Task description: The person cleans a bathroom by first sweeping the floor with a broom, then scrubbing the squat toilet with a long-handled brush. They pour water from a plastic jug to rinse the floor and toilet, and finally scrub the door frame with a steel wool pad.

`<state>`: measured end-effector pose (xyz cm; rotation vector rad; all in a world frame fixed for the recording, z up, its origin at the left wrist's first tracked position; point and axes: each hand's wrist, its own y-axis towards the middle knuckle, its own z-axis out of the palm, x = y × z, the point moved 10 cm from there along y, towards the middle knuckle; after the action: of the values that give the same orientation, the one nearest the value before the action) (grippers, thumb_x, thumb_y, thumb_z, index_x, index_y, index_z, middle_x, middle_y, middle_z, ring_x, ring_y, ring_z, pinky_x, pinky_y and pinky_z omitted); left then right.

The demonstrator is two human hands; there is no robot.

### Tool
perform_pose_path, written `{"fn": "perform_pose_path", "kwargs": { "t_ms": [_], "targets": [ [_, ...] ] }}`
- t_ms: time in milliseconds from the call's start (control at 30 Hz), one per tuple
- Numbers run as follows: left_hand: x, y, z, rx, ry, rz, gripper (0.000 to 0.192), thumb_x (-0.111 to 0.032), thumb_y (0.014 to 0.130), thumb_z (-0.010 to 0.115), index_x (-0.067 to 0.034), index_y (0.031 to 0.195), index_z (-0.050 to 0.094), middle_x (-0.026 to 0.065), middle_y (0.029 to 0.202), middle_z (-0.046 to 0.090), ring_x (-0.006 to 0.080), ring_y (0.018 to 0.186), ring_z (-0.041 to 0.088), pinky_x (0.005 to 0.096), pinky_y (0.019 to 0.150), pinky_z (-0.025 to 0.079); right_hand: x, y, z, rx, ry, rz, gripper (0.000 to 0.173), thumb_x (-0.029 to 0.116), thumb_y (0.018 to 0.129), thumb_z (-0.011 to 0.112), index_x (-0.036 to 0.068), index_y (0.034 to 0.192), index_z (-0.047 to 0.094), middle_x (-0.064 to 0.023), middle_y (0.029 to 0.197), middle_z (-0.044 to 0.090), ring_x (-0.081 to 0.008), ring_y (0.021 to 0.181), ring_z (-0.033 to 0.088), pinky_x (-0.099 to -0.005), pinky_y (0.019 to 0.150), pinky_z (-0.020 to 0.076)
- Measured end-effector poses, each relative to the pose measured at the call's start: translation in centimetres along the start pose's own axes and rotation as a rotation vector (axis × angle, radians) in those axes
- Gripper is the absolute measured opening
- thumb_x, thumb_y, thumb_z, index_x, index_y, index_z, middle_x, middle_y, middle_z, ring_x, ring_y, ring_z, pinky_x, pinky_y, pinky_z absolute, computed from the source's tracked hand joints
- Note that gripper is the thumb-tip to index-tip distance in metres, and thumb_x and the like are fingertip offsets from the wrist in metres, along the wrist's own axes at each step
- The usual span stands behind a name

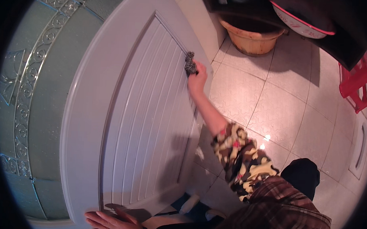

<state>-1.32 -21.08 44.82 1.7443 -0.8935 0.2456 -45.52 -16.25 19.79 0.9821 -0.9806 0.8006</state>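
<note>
My right hand (198,78) grips a steel wool scouring pad (190,62). The pad touches the white door (84,125) at the edge of its recessed, grooved panel (146,113). A camouflage sleeve cover (243,160) runs up that forearm. At the bottom left, my left hand (114,223) lies with extended fingers against the lower part of the door frame, holding nothing. Frosted glass with curled metal scrollwork (28,86) fills the door's far left side.
A wooden tub (254,41) stands on the tiled floor (282,106) beneath a dark shelf. An enamel basin (301,23) with a red rim sits above it. Red plastic stools (358,82) are at the right, near a white floor drain or grate (359,149).
</note>
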Motion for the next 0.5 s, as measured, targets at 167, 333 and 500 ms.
{"fn": "perform_pose_path", "kwargs": {
  "t_ms": [167,333,500],
  "targets": [
    [0.0,-0.1,1.3,0.096,0.043,-0.025,0.063,-0.044,0.095,0.030,-0.001,0.142,0.030,0.0283,0.147,0.019,0.0462,0.137,0.014,0.0585,0.107,0.007,5.6,-12.6,-0.5,0.250,0.491,0.138,0.029,-0.008,0.085,0.045,-0.003,0.114,0.048,-0.0165,0.106,0.055,-0.0224,0.103,0.054,-0.0328,0.093,0.0416],
    [-1.0,0.3,0.6,0.000,0.046,0.079,0.059,-0.025,0.092,0.048,-0.005,0.144,0.026,0.0195,0.148,0.025,0.0379,0.138,0.021,0.0484,0.109,0.010,5.3,0.2,0.1,0.081,0.251,-0.034,0.022,-0.004,0.080,0.047,0.002,0.095,0.062,-0.0145,0.094,0.060,-0.0316,0.090,0.056,-0.0376,0.078,0.0447],
    [-1.2,0.0,0.4,-0.060,0.054,0.135,0.061,-0.025,0.091,0.052,-0.004,0.143,0.027,0.0153,0.149,0.026,0.0345,0.138,0.022,0.0464,0.110,0.010,-7.1,-3.8,-2.5,-0.003,0.121,-0.068,0.039,-0.011,0.068,0.051,0.002,0.102,0.065,-0.0152,0.095,0.060,-0.0303,0.091,0.055,-0.0346,0.084,0.0450]
  ]
}}
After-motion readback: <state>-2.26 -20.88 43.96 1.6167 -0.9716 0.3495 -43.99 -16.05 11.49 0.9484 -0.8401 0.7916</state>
